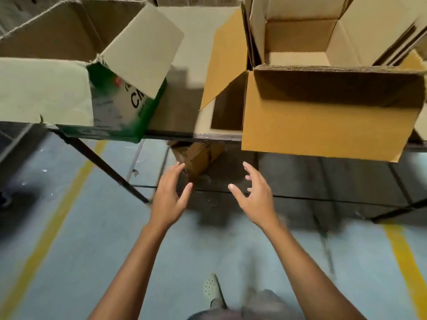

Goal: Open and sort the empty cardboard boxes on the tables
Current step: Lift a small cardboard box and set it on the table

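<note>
Grip is none yet: left hand (168, 199) and right hand (254, 199) are spread, holding nothing. Small box (196, 158) lies at the left fingertips (181, 166), under the table (217, 136) edge, ahead and left of the right hand. Best to bring the right across, cup both sides, then draw it clear of the edge.
</note>
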Demonstrator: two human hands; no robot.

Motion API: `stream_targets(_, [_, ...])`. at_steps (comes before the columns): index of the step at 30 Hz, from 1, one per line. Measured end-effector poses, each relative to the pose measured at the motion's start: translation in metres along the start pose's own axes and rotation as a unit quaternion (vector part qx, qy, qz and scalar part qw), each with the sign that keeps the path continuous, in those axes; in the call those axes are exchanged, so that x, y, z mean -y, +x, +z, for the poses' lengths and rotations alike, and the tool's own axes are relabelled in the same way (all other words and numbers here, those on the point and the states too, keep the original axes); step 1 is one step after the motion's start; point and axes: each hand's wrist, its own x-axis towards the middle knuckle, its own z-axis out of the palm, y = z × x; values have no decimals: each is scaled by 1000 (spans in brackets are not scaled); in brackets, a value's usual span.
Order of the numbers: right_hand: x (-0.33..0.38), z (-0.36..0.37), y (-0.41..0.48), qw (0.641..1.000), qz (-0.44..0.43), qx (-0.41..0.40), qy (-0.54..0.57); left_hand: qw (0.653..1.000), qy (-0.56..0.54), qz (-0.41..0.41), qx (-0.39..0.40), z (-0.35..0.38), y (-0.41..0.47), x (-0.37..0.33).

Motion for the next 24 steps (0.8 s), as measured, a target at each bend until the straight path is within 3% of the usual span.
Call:
stream_targets(9, [-8,45,-69,996,14,82,-25,993,4,-114,-9,3,-113,20])
stream_targets(16, [19,62,-109,995,-17,82,48,989,19,-134,-58,-21,-160,24])
stream_targets(24, [86,80,-96,989,-83,61,108,977,37,-110,-180,-105,-140,40])
